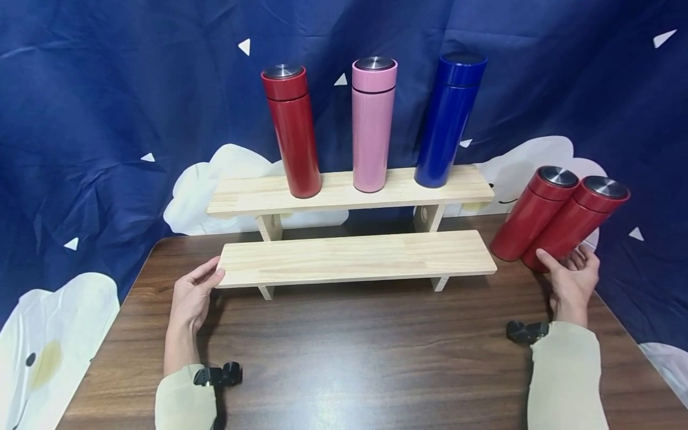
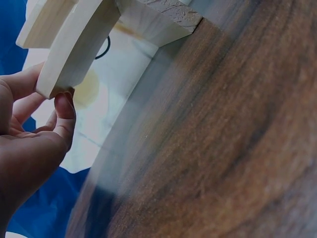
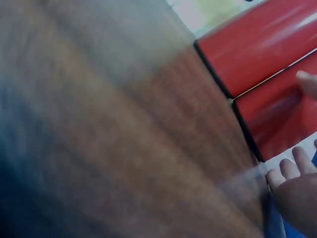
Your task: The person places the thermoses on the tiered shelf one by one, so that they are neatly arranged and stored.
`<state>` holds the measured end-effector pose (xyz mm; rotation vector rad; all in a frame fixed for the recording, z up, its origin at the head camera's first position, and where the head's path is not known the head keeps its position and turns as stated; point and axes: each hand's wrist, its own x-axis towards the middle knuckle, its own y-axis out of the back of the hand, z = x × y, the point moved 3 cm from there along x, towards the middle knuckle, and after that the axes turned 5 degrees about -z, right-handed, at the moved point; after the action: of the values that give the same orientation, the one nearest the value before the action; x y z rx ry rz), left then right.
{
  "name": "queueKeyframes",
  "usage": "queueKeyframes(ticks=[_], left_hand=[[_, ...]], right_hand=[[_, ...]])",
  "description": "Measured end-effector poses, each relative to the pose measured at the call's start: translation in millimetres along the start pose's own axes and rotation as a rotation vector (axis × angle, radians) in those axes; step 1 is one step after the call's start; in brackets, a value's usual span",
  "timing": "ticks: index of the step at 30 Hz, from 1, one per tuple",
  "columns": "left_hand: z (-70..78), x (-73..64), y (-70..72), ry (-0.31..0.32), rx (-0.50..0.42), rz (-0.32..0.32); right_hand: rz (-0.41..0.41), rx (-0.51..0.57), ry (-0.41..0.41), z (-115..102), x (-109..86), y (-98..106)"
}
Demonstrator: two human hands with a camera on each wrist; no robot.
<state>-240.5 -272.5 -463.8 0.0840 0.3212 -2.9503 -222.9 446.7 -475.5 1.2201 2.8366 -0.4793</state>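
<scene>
My left hand [image 1: 189, 298] pinches the left end of the lower wooden shelf [image 1: 355, 257]; in the left wrist view the thumb [image 2: 64, 111] and fingers lie on opposite sides of the board [image 2: 81, 47]. At the right, two red thermos bottles, an inner one [image 1: 532, 215] and an outer one [image 1: 575, 224], stand side by side on the table. Around the outer bottle's lower part is my right hand [image 1: 572, 283], its thumb in front and fingers at the far side. In the right wrist view the fingertips [image 3: 289, 168] look slightly apart from that bottle [image 3: 277, 116].
On the upper wooden shelf [image 1: 344, 191] stand a red bottle [image 1: 294, 140], a pink bottle [image 1: 371, 134] and a blue bottle [image 1: 450, 128]. Brown wood-grain table [image 1: 344, 352] lies beneath. Behind hangs a dark blue curtain [image 1: 134, 89] with white shapes.
</scene>
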Motion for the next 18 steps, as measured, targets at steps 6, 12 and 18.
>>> queueKeyframes(ticks=[6, 12, 18], left_hand=[[-1.1, -0.8, 1.6, -0.002, 0.0, -0.005], [-1.5, -1.6, 3.1, -0.012, 0.0, -0.006], [-0.9, -0.5, 1.6, -0.001, 0.003, -0.004]], right_hand=[[-0.06, -0.067, 0.027, 2.1, 6.0, -3.3], [-0.077, -0.181, 0.058, 5.9, 8.5, -6.2], [-0.051, -0.239, 0.044, 6.7, 8.6, -7.1]])
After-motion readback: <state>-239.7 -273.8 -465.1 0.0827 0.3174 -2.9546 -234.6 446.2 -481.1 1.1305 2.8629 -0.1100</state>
